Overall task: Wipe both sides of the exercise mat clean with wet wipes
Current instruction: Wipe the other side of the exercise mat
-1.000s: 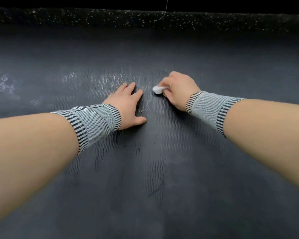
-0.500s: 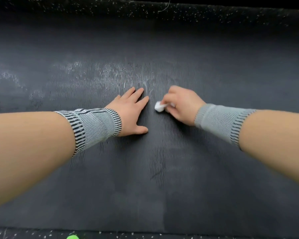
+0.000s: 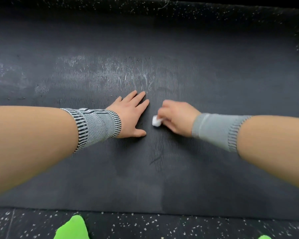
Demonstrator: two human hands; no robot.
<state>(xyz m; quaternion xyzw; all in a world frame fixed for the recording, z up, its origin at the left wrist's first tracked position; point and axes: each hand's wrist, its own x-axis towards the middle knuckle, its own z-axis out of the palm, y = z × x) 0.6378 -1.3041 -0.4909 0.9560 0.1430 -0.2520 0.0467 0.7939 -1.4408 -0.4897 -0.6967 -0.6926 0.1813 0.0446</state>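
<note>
Right hand (image 3: 177,118) pinching a small wadded white wet wipe (image 3: 156,121) against the dark ribbed foam exercise mat (image 3: 162,178) spread on the speckled floor (image 3: 145,226); left hand (image 3: 130,116) flat, fingers straight, pinning it. Best rubbed in overlapping strokes with firm pressure. Worth unfolding for wider contact.

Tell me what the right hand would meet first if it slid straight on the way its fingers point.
Probably the left hand. The right hand, holding the wet wipe on the exercise mat, points leftward at it; only a narrow strip of mat lies between them.
</note>
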